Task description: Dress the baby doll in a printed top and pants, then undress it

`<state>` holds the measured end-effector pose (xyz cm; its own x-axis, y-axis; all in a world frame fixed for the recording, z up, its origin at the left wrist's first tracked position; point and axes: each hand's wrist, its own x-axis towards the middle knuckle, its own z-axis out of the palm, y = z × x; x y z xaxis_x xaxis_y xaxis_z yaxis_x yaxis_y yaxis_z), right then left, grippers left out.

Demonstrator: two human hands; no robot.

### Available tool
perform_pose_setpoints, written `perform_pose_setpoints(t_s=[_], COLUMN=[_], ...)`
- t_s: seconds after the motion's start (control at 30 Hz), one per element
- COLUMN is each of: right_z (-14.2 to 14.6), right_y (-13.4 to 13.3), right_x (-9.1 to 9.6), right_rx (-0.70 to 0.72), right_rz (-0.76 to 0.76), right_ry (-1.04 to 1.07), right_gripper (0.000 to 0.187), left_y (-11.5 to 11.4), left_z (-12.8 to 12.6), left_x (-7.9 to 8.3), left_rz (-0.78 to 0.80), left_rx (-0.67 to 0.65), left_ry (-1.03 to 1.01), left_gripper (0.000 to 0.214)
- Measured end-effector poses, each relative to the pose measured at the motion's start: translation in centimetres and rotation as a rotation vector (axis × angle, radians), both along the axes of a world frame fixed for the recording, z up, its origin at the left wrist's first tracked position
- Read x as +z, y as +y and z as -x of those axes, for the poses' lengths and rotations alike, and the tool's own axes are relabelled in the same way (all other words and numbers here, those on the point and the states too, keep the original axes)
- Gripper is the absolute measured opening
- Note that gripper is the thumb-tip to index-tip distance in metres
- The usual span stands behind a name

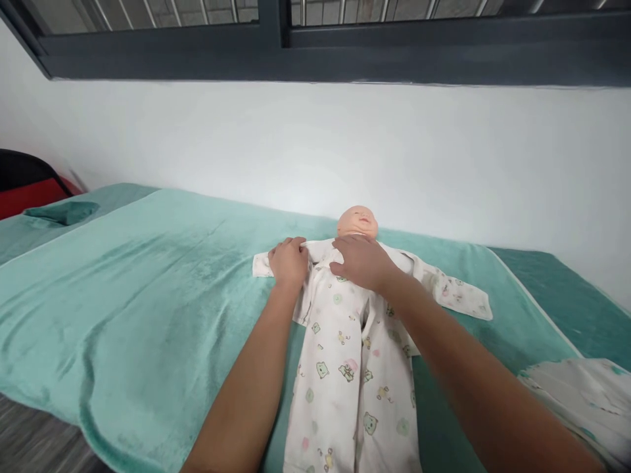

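Observation:
A baby doll [358, 222] lies on its back with its head toward the wall. Over its body is spread a white baby romper [340, 355] printed with small animals, its long sleeves stretched out to both sides. My left hand [289, 263] is closed on the fabric at the shoulder on the left, where the sleeve begins. Just below the doll's chin, my right hand [363, 261] has its fingers bent round the cloth at the chest and collar. The fingertips of both hands are partly hidden. Under the romper, edges of another white layer show at the sides.
A green plush blanket [162, 315] covers the bed, wrinkled on the left. White printed cloth [586, 401] lies bunched at the lower right. A white wall [207, 144] and a dark window frame [320, 59] stand behind. A red and black object [29, 187] is at the far left.

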<state>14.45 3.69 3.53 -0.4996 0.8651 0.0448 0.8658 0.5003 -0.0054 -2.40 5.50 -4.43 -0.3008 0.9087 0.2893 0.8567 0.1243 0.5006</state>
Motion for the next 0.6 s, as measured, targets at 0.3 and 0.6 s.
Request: perform_pose_setpoints(t_s=[0.3,0.6], right_z=[6.3,7.1], right_y=[3.0,4.2], right_x=[-0.5,-0.5], right_rx=[-0.013,-0.051], right_rz=[0.069,0.116], right_ry=[-0.217,-0.286], right_gripper=[0.030,0.020], left_y=[-0.2,-0.2], left_z=[-0.1,-0.1], left_x=[0.2,0.2], left_rz=[0.030,0.021], left_rx=[-0.007,-0.001], left_ry=[0.012,-0.012], left_gripper=[0.036,0.035])
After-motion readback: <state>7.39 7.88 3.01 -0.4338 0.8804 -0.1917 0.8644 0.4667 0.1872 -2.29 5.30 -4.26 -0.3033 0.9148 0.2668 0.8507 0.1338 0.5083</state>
